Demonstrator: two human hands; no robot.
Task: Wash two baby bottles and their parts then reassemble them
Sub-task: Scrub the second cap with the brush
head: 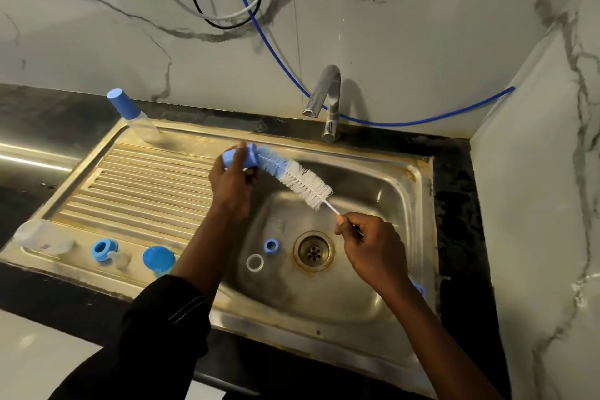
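My left hand [232, 180] grips a blue bottle cap [238, 157] above the sink's left rim. My right hand [370, 248] pinches the thin handle of a blue-and-white bottle brush [293, 178], whose blue bristle end is pushed into the cap. In the basin lie a small blue ring [270, 245] and a clear ring [255, 262] left of the drain [313, 251]. On the drainboard's front edge sit a clear bottle on its side [39, 235], a blue collar [104, 249] with a clear teat [121, 259], and a blue cap [159, 259]. An assembled bottle with a blue cap [131, 115] stands at the back left.
The steel sink [399, 204] is set in a black counter against marble walls. A chrome tap [328, 101] stands behind the basin, with no water seen running. A blue hose [422, 118] and loose cables hang on the wall. A blue item [420, 289] peeks out behind my right wrist.
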